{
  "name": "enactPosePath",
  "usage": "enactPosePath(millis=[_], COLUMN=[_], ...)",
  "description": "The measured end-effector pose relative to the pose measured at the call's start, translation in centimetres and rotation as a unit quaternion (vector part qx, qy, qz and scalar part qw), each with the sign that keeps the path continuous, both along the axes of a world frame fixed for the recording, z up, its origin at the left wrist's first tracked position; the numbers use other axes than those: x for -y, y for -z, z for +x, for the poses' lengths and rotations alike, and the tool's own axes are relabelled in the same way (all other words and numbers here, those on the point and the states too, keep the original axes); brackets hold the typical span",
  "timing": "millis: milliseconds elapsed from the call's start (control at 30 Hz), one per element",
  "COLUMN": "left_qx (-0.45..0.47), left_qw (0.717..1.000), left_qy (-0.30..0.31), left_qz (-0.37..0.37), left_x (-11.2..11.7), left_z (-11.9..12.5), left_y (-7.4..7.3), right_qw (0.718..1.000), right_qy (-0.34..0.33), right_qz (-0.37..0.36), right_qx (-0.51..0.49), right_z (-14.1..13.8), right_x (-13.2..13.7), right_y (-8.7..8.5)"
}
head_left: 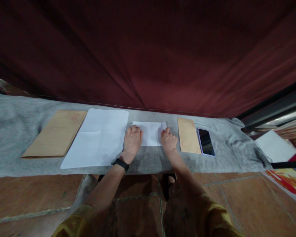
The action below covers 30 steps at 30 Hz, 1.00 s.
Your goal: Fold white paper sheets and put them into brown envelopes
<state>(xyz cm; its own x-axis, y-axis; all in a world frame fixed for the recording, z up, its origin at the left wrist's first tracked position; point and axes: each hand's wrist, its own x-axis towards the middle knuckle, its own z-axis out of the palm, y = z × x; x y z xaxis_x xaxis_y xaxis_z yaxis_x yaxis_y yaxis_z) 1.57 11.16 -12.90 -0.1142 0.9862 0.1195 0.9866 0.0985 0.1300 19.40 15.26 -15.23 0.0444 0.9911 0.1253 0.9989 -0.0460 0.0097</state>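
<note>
A small folded white paper [151,132] lies on the grey cloth-covered table [12,131]. My left hand [132,141] rests flat on the paper's left edge, fingers stretched out. My right hand [168,140] presses on its right edge with the fingers curled down onto it. A black band sits on my left wrist. Left of my hands lies a large creased white sheet [98,137].
A stack of brown envelopes [56,133] lies at the left. A single brown envelope [188,135] and a phone [206,142] lie to the right. A dark red curtain [148,49] hangs behind the table. White paper and colourful printed sheets [286,171] sit at the far right.
</note>
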Motion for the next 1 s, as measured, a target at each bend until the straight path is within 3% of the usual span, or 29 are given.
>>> enactPosePath(millis=[100, 267, 500, 633, 700, 800, 900, 1000], left_qx=[-0.001, -0.023, -0.01, -0.008, -0.01, -0.014, -0.005, -0.011], left_qw=[0.999, 0.999, 0.999, 0.999, 0.999, 0.999, 0.999, 0.999], left_qy=[-0.033, -0.035, -0.031, -0.03, -0.03, -0.023, -0.011, -0.013], left_qz=[-0.004, 0.001, -0.003, -0.006, -0.013, -0.034, -0.046, -0.036], left_x=[0.6, 1.0, 1.0, 1.0, 0.9, 0.8, 0.8, 0.8], left_z=[1.2, 2.0, 1.8, 1.9, 1.8, 1.5, 1.3, 1.2], left_y=[-0.1, 0.4, 0.7, 0.7, 1.0, 1.6, 2.1, 2.2], right_qw=[1.0, 1.0, 0.999, 0.986, 0.955, 0.902, 0.884, 0.896], right_qy=[-0.006, 0.01, -0.001, -0.113, -0.212, -0.306, -0.34, -0.329], right_qz=[0.005, 0.007, 0.03, 0.058, 0.05, 0.022, -0.002, -0.01], right_qx=[0.002, -0.009, -0.023, -0.107, -0.201, -0.305, -0.319, -0.298], right_z=[0.0, 0.0, 0.2, -1.6, -3.4, -6.1, -7.5, -7.5], right_x=[0.0, -0.2, 0.3, 1.1, 1.7, 2.6, 3.0, 3.0], right_y=[0.2, 0.2, -1.6, -2.1, -1.6, -0.3, 0.6, 0.7])
